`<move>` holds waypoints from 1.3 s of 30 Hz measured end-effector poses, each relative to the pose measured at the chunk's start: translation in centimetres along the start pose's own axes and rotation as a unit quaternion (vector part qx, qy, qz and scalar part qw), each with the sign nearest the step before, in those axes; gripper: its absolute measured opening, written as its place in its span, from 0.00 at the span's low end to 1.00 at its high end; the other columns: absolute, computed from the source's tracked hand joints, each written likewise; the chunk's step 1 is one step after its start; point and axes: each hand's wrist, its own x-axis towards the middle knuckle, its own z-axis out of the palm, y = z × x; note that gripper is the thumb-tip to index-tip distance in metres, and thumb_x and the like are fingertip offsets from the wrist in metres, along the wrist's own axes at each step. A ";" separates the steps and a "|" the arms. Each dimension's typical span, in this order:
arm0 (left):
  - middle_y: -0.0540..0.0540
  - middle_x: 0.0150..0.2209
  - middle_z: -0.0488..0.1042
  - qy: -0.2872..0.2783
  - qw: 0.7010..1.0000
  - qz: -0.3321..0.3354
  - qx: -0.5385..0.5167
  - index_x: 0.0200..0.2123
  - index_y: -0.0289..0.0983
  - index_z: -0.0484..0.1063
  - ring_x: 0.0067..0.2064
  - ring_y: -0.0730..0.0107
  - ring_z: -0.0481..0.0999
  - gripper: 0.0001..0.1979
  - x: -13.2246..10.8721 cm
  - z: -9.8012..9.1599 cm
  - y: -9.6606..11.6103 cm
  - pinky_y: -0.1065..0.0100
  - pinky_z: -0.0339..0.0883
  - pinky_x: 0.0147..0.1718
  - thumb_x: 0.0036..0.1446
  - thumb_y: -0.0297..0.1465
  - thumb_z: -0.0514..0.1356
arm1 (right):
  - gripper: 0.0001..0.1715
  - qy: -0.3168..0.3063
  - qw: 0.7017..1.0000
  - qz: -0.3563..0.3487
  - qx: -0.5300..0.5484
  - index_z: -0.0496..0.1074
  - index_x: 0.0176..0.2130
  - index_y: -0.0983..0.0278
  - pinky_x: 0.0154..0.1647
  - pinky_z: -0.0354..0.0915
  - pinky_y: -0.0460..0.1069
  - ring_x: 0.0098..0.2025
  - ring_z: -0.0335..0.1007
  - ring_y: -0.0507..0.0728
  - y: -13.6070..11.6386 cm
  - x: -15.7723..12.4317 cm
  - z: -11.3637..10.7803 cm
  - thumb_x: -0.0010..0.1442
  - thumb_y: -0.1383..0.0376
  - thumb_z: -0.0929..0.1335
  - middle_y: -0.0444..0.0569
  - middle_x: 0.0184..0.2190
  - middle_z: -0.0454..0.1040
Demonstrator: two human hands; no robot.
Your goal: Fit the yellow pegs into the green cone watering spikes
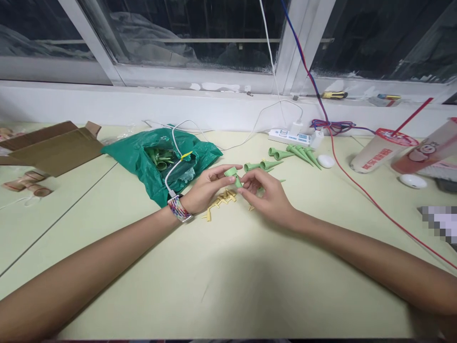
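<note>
My left hand [209,187] is closed around a green plastic watering spike [233,175], a hollow cone with a wide collar at its upper end. At the side of this spike, the thumb and fingertips of my right hand [266,190] are pinched together; what they hold, if anything, is hidden. Small yellow plastic nozzles [222,197] lie in a loose pile on the table under my left hand. Just behind my right hand lie more green spikes [253,166], partly covered by it.
A green plastic bag [132,155] with spikes inside lies at left, near a cardboard box [53,147] and a wooden toy [28,183]. A power strip [289,136], several spikes [303,155] and drink cups [378,150] stand or lie at right. A red cable [364,188] crosses the table.
</note>
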 end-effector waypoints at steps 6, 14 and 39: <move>0.46 0.33 0.79 0.114 0.986 -0.031 -0.118 0.49 0.34 0.82 0.39 0.67 0.79 0.16 0.7 -0.4 0.2 0.64 0.73 0.49 0.59 0.36 0.69 | 0.07 -0.127 0.962 -0.156 -0.187 0.72 0.44 0.59 0.47 0.68 0.60 0.47 0.70 0.64 0.2 -1.0 -0.3 0.69 0.69 0.65 0.53 0.42 0.77; 0.48 0.27 0.75 0.147 0.981 -0.034 -0.121 0.47 0.31 0.81 0.35 0.67 0.78 0.17 0.7 -0.4 0.3 0.65 0.74 0.44 0.58 0.35 0.66 | 0.13 -0.172 0.917 -0.240 -0.267 0.77 0.42 0.64 0.48 0.66 0.59 0.50 0.67 0.64 0.3 -1.7 0.3 0.68 0.74 0.64 0.56 0.42 0.78; 0.50 0.27 0.71 0.035 0.998 0.009 0.058 0.60 0.39 0.79 0.32 0.70 0.69 0.27 -0.6 -0.3 -0.2 0.67 0.64 0.34 0.56 0.35 0.71 | 0.10 -0.005 0.999 -0.045 0.000 0.79 0.40 0.60 0.39 0.73 0.49 0.39 0.76 0.54 0.3 0.1 -1.9 0.63 0.74 0.70 0.47 0.38 0.77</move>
